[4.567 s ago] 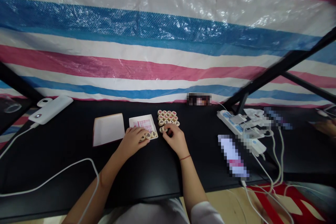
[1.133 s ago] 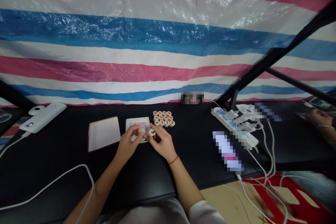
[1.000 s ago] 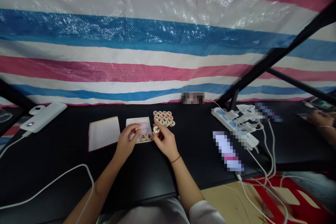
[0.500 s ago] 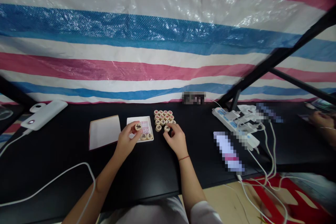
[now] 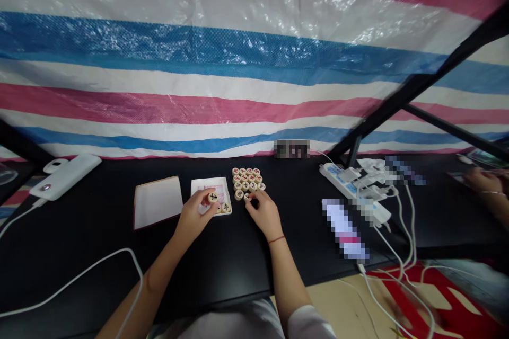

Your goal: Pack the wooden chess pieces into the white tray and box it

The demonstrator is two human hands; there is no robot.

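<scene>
Between the fingers of my left hand [image 5: 193, 214] is a round wooden Chinese chess piece [image 5: 213, 197] with a black character, held above a white box [image 5: 203, 181]. Inside the box lie a pink printed paper and a few pieces, one of them a black-marked piece [image 5: 226, 207]. My right hand [image 5: 265, 215] pinches another chess piece [image 5: 247, 197] at the near edge of a grid of pieces [image 5: 245, 178] on the table. That piece sits beside the leftmost one of the nearest row, partly covered by my fingers. Red-marked pieces form the far rows, black-marked ones the nearer rows.
A box lid [image 5: 158, 204] lies left of the box on the black table [image 5: 222, 270]. Far left is a white device [image 5: 66, 177] with a cable. To the right are a power strip [image 5: 353, 190] with plugs and a blurred-out phone [image 5: 345, 229]. Another person's hand [image 5: 483, 180] shows far right.
My right hand has moved left, bringing its piece close to the leftmost piece of the nearest row. My left hand has shifted slightly right with its piece, which is turned a little.
</scene>
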